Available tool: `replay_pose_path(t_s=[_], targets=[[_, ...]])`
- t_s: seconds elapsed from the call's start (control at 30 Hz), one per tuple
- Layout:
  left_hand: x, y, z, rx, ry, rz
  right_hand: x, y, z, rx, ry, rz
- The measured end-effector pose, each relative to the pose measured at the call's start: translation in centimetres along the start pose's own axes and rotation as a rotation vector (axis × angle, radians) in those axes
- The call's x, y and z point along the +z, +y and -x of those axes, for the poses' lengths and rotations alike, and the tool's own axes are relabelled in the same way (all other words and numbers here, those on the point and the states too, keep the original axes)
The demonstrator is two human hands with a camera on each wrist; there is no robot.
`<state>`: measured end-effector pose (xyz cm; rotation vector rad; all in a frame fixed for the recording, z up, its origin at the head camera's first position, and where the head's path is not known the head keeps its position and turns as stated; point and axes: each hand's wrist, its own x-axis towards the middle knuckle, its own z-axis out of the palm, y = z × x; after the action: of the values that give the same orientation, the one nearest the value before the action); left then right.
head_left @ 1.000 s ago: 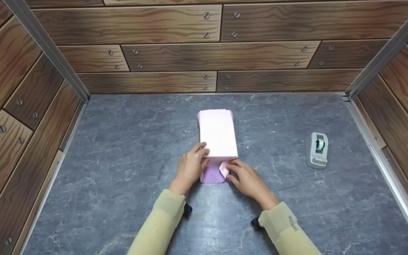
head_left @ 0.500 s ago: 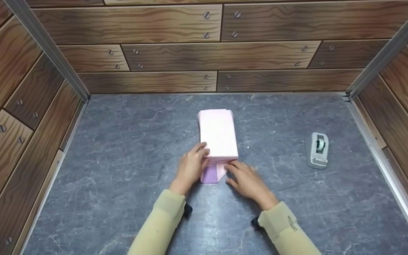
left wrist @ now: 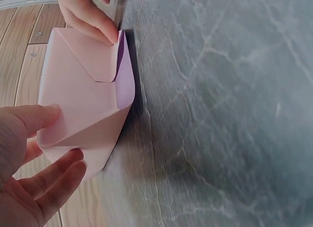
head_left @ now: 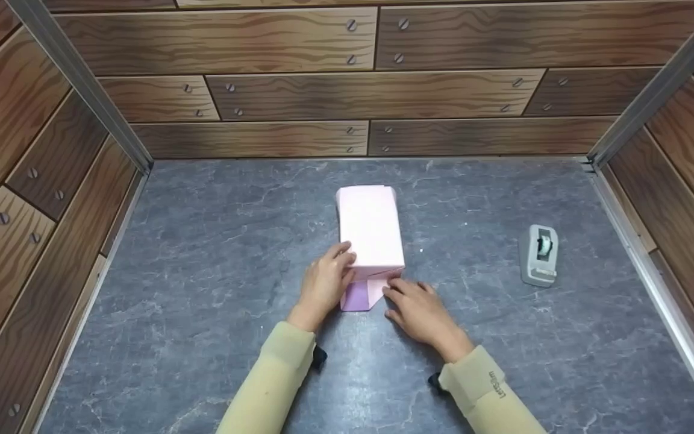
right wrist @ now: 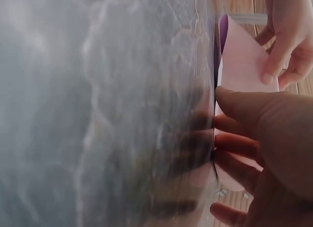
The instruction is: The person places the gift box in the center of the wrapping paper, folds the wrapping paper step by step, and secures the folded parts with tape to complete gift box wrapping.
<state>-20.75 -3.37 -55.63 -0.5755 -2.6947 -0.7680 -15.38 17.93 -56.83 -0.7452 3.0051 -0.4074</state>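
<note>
A box-shaped package (head_left: 371, 226) wrapped in pale pink paper lies on the table. From its near end a paper flap (head_left: 356, 296) spreads toward the person, showing a purple inner side, with its right corner folded in. My left hand (head_left: 325, 283) holds the package's near left corner. The left thumb (left wrist: 41, 117) rests on the end face, and the fingers are round the side. My right hand (head_left: 422, 310) has its fingers extended along the folded right edge of the flap, fingertips on the paper at the package's lower right corner.
A grey tape dispenser (head_left: 540, 256) with a roll in it stands to the right on the dark marbled tabletop (head_left: 232, 229). Wood-pattern walls (head_left: 299, 93) with metal corner strips enclose the back and sides.
The flap's right corner, held curled up by the right hand earlier, now lies folded inward. The right fingers have shifted slightly toward the person along the fold. The left hand has stayed put.
</note>
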Motion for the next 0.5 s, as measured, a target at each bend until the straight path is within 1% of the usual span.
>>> replay_pose_path(t_s=[0.13,0.2,0.43,0.5], targets=[[0.0,0.0,0.0,0.007,0.008,-0.005,-0.1,-1.2,0.5,0.012,-0.043,0.048],[0.0,0.0,0.0,0.010,0.011,-0.008,-0.1,-2.0,0.9,0.001,-0.062,0.059],[0.0,-0.1,0.1,0.023,0.026,-0.004,-0.2,-4.4,2.2,-0.105,-0.133,0.086],[0.0,-0.1,0.1,0.024,0.029,-0.001,-0.3,-4.7,2.4,-0.142,-0.154,0.072]])
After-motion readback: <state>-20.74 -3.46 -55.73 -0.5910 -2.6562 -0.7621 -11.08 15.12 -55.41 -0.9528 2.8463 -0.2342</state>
